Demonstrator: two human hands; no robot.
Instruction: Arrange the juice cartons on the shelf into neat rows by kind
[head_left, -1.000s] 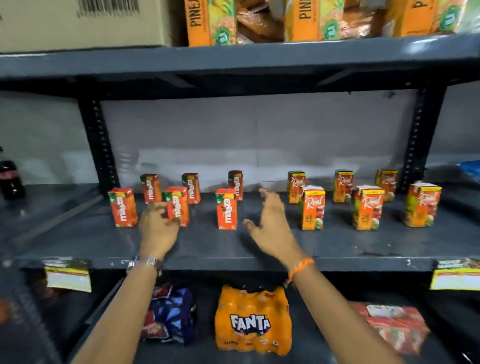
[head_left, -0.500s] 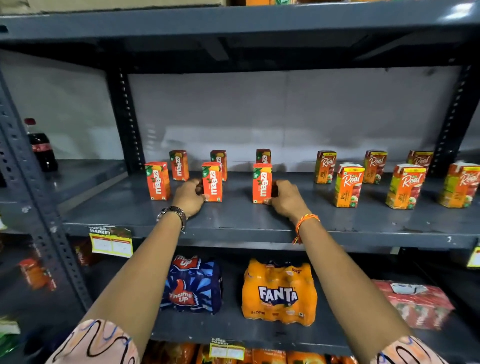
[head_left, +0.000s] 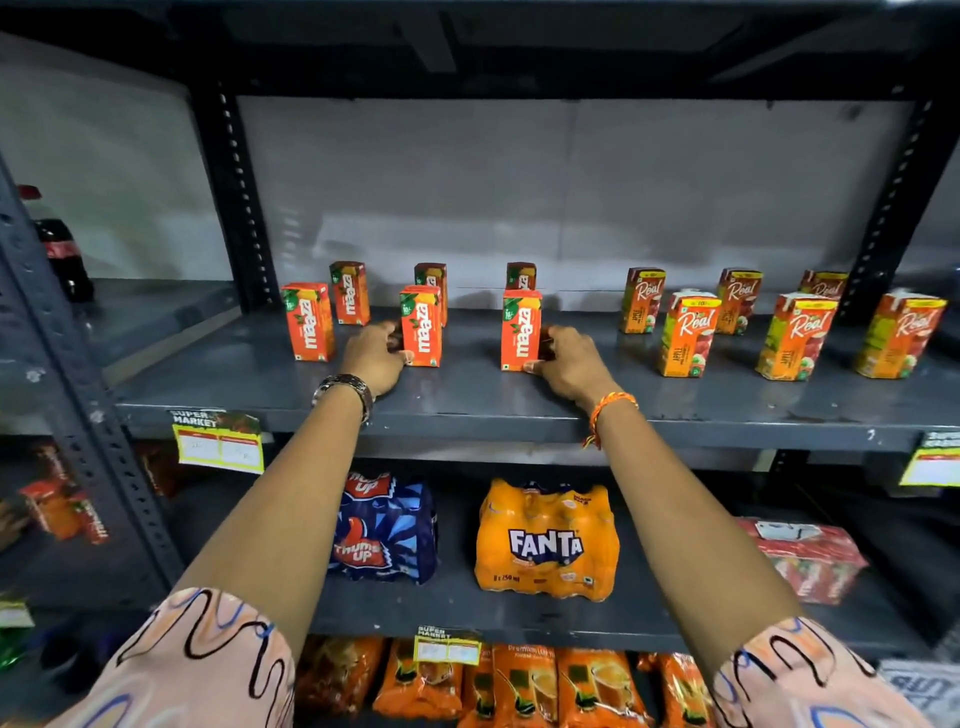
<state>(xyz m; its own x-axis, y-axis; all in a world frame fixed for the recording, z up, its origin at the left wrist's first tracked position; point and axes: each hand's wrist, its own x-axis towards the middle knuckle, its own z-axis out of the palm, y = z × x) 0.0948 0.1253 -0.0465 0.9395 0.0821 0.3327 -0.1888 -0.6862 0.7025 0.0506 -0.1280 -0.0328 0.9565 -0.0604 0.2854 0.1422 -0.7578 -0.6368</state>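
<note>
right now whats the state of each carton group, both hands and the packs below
Maaza cartons: six, upright, two spaced rows
Real cartons: six, upright, staggered
left hand: gripping middle front Maaza carton
right hand: gripping right front Maaza carton
Fanta pack: wrapped, lower shelf
Thums Up pack: wrapped

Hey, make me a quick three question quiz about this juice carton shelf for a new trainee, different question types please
1. True or false: the Maaza cartons stand left of the Real cartons on the shelf.
2. How many Maaza cartons stand in the front row?
3. The left hand touches which carton? A) leftmost front Maaza B) middle front Maaza C) a Real carton

Key
1. True.
2. Three.
3. B; the right hand is on the right front Maaza.
</note>
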